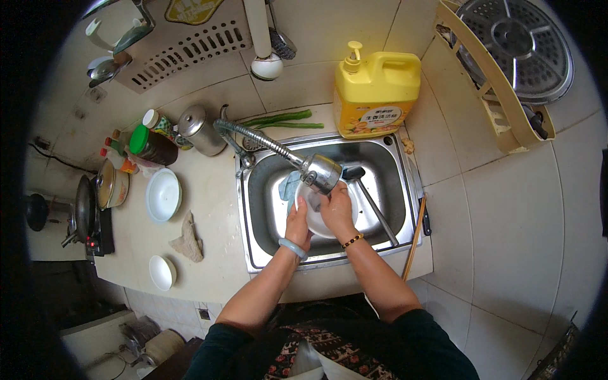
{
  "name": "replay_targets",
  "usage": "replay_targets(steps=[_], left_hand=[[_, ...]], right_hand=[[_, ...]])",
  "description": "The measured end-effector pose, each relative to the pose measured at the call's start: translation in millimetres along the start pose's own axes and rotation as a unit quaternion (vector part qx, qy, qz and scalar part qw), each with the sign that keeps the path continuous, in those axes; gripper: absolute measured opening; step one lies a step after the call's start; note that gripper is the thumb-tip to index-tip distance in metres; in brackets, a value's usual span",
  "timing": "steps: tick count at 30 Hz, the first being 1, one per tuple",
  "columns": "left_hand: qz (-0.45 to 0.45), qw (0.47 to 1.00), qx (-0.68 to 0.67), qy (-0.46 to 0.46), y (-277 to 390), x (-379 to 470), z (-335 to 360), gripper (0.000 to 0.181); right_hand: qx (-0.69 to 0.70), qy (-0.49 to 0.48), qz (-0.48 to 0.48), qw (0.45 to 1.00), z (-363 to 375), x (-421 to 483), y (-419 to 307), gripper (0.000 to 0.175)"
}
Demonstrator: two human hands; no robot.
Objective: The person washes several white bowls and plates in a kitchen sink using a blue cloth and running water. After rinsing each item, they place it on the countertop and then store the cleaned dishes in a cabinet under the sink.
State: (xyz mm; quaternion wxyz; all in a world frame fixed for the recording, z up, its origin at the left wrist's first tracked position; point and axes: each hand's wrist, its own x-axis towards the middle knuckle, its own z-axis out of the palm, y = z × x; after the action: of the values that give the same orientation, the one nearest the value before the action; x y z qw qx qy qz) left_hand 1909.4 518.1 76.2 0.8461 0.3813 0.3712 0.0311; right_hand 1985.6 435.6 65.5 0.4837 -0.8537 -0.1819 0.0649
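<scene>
A white bowl (320, 227) is held over the stainless steel sink (285, 240), beneath the metal spray head (324, 172) of a flexible faucet. My left hand (298, 224) grips its left side, thumb over the rim. Inside the bowl, toward its right side, lies my right hand (338, 211); its fingertips are partly hidden by the spray head, so I cannot tell whether they close on anything. Behind the bowl a light blue cloth (288, 185) shows in the sink. To the right, a dark-headed ladle (375, 204) leans with its handle toward the near rim.
Left on the counter are a pale blue bowl (163, 194), a small white bowl (162, 272) and a beige rag (188, 242). Behind the sink stands a yellow detergent jug (375, 90) beside green stalks (285, 118). Wooden chopsticks (414, 237) and a black-handled knife (426, 223) lie along the right edge.
</scene>
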Motion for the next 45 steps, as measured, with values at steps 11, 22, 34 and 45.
replay_targets(steps=[11, 22, 34, 45], left_hand=[[0.033, 0.999, -0.003, 0.01, 29, 8, -34, 0.058], [-0.063, 0.994, 0.08, -0.029, 24, 10, -37, 0.051], [0.07, 0.991, 0.08, -0.08, 56, 55, -63, 0.039], [0.132, 0.984, -0.094, -0.079, -29, 34, 14, 0.047]], right_hand=[[-0.204, -0.323, -0.308, 0.871, -40, -6, -8, 0.021], [-0.126, -0.042, -0.166, 0.977, 13, 40, 19, 0.01], [-0.05, -0.259, 0.102, 0.959, -78, 27, -35, 0.029], [0.35, 0.048, 0.215, 0.91, -27, -5, 8, 0.031]])
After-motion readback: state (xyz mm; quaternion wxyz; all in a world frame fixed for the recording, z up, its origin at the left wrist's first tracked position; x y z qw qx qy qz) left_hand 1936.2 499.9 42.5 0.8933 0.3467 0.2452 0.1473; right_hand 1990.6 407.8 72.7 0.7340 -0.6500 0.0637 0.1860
